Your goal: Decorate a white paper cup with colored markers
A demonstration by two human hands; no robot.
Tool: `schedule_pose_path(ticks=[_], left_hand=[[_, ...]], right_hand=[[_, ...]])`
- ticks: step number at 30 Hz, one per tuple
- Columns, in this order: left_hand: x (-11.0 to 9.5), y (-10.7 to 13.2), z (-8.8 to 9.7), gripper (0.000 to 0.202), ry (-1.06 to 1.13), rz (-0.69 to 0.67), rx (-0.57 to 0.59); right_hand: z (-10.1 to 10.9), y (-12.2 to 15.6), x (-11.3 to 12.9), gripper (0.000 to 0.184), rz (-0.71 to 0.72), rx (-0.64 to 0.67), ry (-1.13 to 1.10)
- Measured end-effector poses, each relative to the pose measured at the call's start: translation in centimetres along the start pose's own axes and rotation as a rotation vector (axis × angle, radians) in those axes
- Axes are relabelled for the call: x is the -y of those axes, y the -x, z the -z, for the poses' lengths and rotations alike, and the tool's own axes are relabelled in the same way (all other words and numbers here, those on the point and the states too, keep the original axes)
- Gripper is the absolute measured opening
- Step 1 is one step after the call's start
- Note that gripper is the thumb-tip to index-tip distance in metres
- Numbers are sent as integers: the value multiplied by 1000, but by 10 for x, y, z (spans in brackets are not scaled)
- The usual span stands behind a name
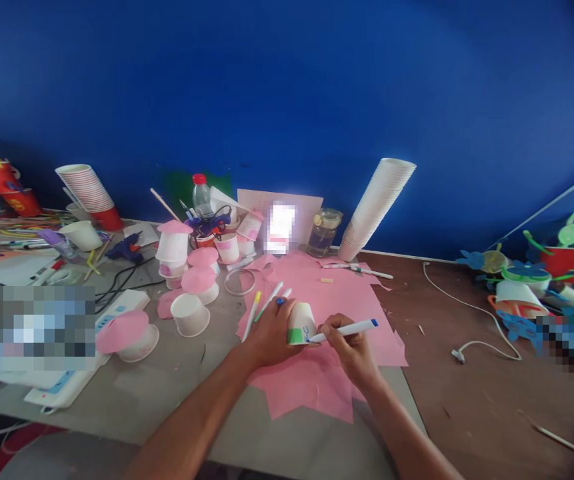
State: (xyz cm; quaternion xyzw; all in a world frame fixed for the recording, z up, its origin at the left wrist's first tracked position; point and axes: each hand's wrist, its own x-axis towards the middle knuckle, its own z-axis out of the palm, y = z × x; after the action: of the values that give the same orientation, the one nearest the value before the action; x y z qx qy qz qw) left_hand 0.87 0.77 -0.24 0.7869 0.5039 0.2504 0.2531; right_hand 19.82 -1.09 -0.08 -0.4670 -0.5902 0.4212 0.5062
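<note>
My left hand [271, 331] grips a white paper cup [301, 325] on its side, a green patch on the cup's wall. My right hand [351, 352] is shut on a white marker with a blue cap [347, 329], its tip touching the cup and leaving thin blue lines. Both hands are above a sheet of pink paper with jagged edges [311, 383]. Just beyond my left hand, a yellow-capped marker [251, 315] and a green-capped marker [269, 301] lie on the pink paper.
Pink-topped paper cups [173, 245] and a blue glue gun [125, 249] stand left of the paper. Behind are a tall stack of white cups [374, 210], a glass jar [323, 232] and a red-capped bottle [201, 197]. Decorated red cups [564, 263] sit on the brown table at right.
</note>
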Motion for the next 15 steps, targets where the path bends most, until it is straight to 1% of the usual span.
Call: schedule_pose_path(ticks=[3, 7, 15], left_hand=[[0, 0, 0, 83, -2, 1, -8], [-3, 0, 1, 89, 14, 3, -23], [-3, 0, 1, 88, 16, -2, -13]], right_hand=[[1, 0, -2, 24, -18, 4, -19], [0, 0, -5, 24, -44, -43, -62], [-1, 0, -7, 24, -31, -46, -69]])
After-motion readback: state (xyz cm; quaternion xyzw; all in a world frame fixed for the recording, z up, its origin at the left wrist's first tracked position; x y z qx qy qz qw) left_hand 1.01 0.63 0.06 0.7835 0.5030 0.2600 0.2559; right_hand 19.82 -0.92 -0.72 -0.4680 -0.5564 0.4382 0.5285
